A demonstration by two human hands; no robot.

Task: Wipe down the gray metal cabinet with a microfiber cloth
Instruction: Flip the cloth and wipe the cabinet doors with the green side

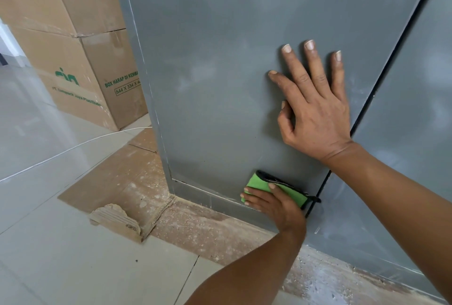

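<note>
The left hand [274, 203] presses a folded green microfiber cloth [276, 188] with flat fingers against the bottom edge of the tall gray metal cabinet [220, 60]. Above the cloth, the right hand [315, 109] braces on the door, 5 fingers spread. Lowest strip in progress; next, probably sweep along that edge.

Your left hand [274, 203] covers part of the green cloth [288, 191]; cabinet [220, 60] top and right side run off-frame.

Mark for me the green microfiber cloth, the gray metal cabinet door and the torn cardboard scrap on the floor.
Green microfiber cloth [288, 191], head view, bare green fold beside the fingers.
Gray metal cabinet door [215, 60], head view, bare panel face.
Torn cardboard scrap [115, 219], head view, its corrugated top.
</note>
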